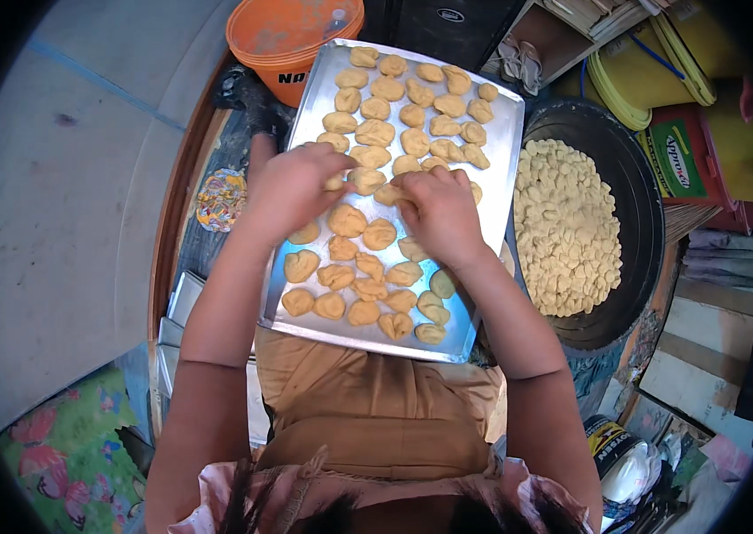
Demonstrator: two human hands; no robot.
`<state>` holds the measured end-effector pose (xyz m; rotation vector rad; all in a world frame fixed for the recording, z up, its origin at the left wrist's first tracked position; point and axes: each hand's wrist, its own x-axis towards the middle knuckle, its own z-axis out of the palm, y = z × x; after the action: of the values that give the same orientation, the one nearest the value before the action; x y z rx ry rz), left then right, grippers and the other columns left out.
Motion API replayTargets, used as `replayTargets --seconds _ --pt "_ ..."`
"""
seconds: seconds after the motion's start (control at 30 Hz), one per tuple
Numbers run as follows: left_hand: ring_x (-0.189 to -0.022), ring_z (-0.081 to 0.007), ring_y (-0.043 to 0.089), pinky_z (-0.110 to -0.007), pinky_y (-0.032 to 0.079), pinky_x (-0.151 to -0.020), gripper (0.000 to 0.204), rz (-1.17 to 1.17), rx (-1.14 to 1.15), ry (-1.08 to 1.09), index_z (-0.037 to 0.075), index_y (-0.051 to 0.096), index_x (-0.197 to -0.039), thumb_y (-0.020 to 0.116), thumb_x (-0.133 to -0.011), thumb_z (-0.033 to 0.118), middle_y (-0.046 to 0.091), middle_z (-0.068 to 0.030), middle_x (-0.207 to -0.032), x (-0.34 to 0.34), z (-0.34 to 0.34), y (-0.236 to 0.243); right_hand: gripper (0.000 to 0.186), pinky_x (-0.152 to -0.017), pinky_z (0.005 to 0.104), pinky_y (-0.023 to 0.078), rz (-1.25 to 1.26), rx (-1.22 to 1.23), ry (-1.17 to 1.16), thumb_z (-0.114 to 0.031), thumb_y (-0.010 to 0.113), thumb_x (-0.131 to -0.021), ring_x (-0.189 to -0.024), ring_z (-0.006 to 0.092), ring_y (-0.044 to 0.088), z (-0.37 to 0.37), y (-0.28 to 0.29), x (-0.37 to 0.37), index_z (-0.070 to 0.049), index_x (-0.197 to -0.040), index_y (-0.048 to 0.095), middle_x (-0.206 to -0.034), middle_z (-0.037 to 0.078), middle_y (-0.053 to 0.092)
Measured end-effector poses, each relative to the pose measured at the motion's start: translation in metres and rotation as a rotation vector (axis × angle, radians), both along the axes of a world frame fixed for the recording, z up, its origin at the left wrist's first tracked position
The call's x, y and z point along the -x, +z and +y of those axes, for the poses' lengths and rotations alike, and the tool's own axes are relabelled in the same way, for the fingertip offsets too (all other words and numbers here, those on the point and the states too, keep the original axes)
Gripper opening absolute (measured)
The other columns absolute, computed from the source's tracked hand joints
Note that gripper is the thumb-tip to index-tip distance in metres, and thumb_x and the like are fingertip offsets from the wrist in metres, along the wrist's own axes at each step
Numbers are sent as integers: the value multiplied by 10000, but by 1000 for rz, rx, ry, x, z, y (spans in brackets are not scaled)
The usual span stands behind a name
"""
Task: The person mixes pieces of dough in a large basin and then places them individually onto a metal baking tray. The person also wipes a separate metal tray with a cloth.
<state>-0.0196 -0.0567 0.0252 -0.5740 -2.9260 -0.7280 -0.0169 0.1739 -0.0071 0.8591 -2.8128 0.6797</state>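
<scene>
A metal baking tray [505, 133] lies across my lap, tilted a little. Rows of yellowish dough pieces [347, 221], lumpy and roughly rounded, cover most of it. Over the tray's left side, my left hand [294, 185] has its fingers curled round a small dough piece [334, 183], partly hidden by them. My right hand [441, 212], over the right half, pinches another dough piece [386, 195] between thumb and fingers, low against the tray. Some pieces under my right hand and wrist are covered from sight.
On the right stands a wide black basin [639, 209] with a heap of small dough lumps [567, 231]. An orange bucket [292, 40] is beyond the tray's far left corner. Yellow buckets [634, 76] sit at the far right, and a paint can [612, 445] stands near right.
</scene>
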Motion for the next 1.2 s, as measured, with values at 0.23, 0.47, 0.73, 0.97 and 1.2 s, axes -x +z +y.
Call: replayTargets --seconds 0.23,0.47,0.73,0.97,1.2 --pt "-902 -269 628 -398 517 -738 217 14 161 -148 132 678 -970 690 -758 175 610 -60 -891 2 24 -5 300 -804 377 392 -47 100 -168 -248 754 -749 -903 262 569 37 6 -20 -87 -983 659 -898 71 619" --pt "-901 -243 628 -374 521 -721 254 91 256 -296 111 662 -972 697 -721 126 605 -50 -873 5 62 -15 337 -806 378 393 62 -6 -139 -270 760 -741 -908 261 566 52 0 -22 -100 -1018 668 -920 68 616" --pt "-900 -242 626 -377 522 -718 241 77 260 -354 118 665 -967 695 -731 151 613 -46 -883 4 88 -17 232 -802 388 425 -61 139 -203 -175 709 -764 -896 269 577 76 -5 -31 -91 -976 663 -889 72 604" --pt "-886 -253 629 -388 523 -712 198 161 175 -230 117 661 -937 702 -753 179 617 -53 -900 26 97 -15 202 -785 404 456 -113 242 -243 -160 707 -785 -868 308 591 80 -14 -19 -66 -958 661 -903 98 608" --pt "-900 -258 633 -384 519 -714 195 122 250 -277 120 669 -959 693 -790 213 625 -55 -912 39 108 -23 260 -822 407 439 -110 248 -312 -242 688 -816 -908 317 599 79 -15 9 -57 -997 667 -924 118 618"
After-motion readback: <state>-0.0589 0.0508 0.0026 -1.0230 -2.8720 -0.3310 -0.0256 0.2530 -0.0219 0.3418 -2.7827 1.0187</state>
